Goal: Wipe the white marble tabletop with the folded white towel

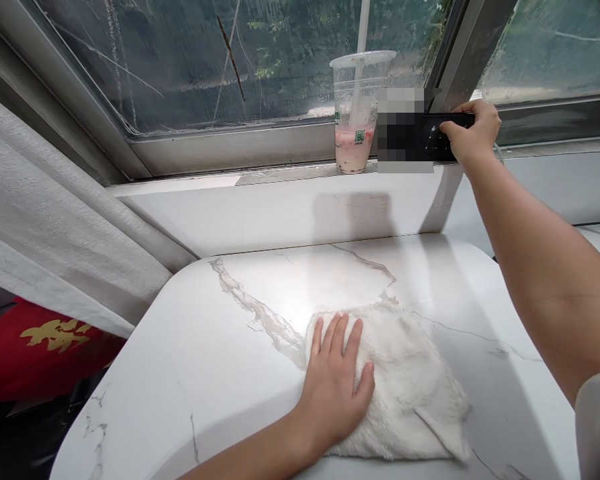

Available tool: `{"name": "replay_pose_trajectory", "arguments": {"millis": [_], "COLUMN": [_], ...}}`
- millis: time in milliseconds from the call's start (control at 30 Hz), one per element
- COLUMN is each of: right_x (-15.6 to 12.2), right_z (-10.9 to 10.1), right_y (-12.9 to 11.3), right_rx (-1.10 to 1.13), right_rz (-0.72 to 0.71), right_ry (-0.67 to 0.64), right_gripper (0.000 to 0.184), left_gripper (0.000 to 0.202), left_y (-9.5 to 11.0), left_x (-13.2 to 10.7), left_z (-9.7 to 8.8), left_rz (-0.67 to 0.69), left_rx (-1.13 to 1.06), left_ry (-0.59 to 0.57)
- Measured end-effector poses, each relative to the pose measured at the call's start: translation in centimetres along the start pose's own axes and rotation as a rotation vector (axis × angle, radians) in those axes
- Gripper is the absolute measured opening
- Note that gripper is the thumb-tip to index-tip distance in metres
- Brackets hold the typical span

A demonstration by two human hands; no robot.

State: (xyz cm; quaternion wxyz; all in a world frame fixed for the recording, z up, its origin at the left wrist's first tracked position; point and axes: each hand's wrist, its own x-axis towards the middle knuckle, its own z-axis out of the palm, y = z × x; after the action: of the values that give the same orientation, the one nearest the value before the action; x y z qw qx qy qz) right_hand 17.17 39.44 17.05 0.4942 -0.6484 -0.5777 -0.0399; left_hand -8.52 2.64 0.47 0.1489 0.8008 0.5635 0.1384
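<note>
Holds left hand (334,390) palm down, fingers (337,337) slightly spread, thumb (365,388) angled away. Extends bare right forearm (525,247) well forward, with right hand (475,133) closed in a thumb-and-finger grip.

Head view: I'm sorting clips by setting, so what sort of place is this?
Probably an indoor room, perhaps in a home: a marble-patterned table stands below a metal-framed window, with a white curtain beside it.

A big window (290,40) with a gray metal frame (230,150) lets in daylight, and green leaves (269,65) show outside. A pale curtain (55,200) hangs on the left, near something red (10,373) with a gold mark (55,335). A white table (220,360) with round corners stands by the white wall (260,212).
</note>
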Motion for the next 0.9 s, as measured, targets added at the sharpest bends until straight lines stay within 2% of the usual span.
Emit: {"name": "replay_pose_trajectory", "arguments": {"millis": [300,467,567,667,733,900], "right_x": [-0.5,-2.0,-5.4,-10.4,-14.1,-24.1], "right_z": [-1.4,-1.3,-1.2,-1.4,-2.0,-4.5], "right_y": [0.5,0.9,1.0,0.8,0.6,0.4], "right_rx": [-0.058,-0.008,-0.025,0.026,0.092,0.251], "right_rz": [-0.091,-0.123,-0.244,-0.411,-0.516,-0.727], "right_ry": [-0.078,0.056,0.077,0.046,-0.086,-0.535], "right_gripper": [0.045,0.044,0.049,0.055,0.054,0.046], "left_gripper": [0.057,0.057,0.056,0.055,0.055,0.054], "left_y": [-0.1,0.1,0.1,0.1,0.1,0.1], "left_x": [-0.1,0.0,0.0,0.1,0.1,0.3], "left_z": [0.1,-0.1,0.0,0.1,0.2,0.3], "left_rz": [-0.002,0.005,0.001,0.004,0.004,0.0], "left_rx": [-0.011,0.009,0.017,0.021,0.022,0.033], "left_ry": [0.027,0.024,0.032,0.042,0.047,0.064]}}
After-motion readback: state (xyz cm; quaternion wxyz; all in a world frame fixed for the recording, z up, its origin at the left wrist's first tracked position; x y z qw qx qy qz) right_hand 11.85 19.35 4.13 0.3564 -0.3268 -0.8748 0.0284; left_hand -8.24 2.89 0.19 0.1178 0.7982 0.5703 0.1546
